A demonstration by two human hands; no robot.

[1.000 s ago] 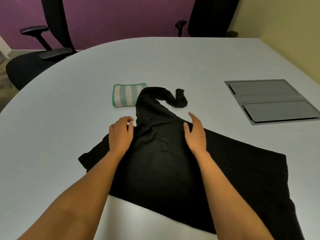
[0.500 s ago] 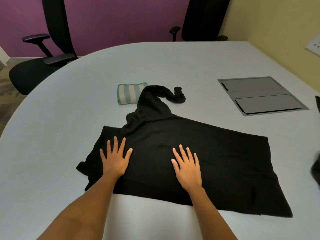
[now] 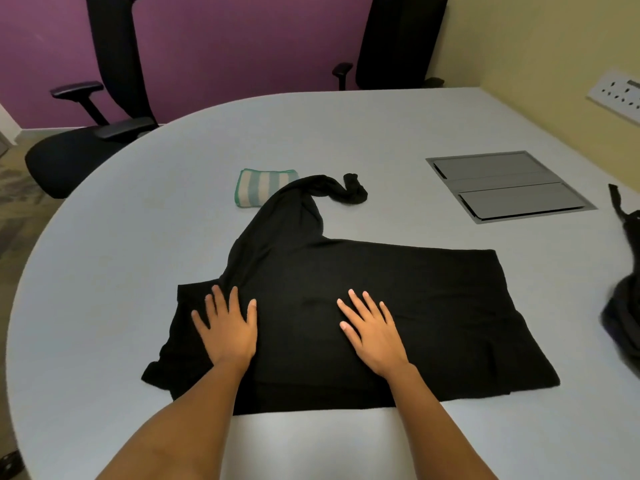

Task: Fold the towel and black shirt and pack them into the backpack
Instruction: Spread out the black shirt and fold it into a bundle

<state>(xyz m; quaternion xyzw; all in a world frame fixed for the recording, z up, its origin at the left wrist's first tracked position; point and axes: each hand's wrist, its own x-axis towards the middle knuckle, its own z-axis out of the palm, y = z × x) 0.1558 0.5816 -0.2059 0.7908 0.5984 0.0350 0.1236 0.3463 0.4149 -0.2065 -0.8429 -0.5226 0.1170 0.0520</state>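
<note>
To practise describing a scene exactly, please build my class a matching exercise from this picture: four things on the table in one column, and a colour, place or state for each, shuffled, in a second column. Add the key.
Column 1
1. towel
2. shirt
3. backpack
4. metal panel

Column 2
A. dark, at the right edge of the table, partly out of view
B. black, spread out under the left hand and the right hand
C. grey, set into the table
D. striped green and white, folded small

Pairs: 1-D, 2-B, 3-A, 4-C
</note>
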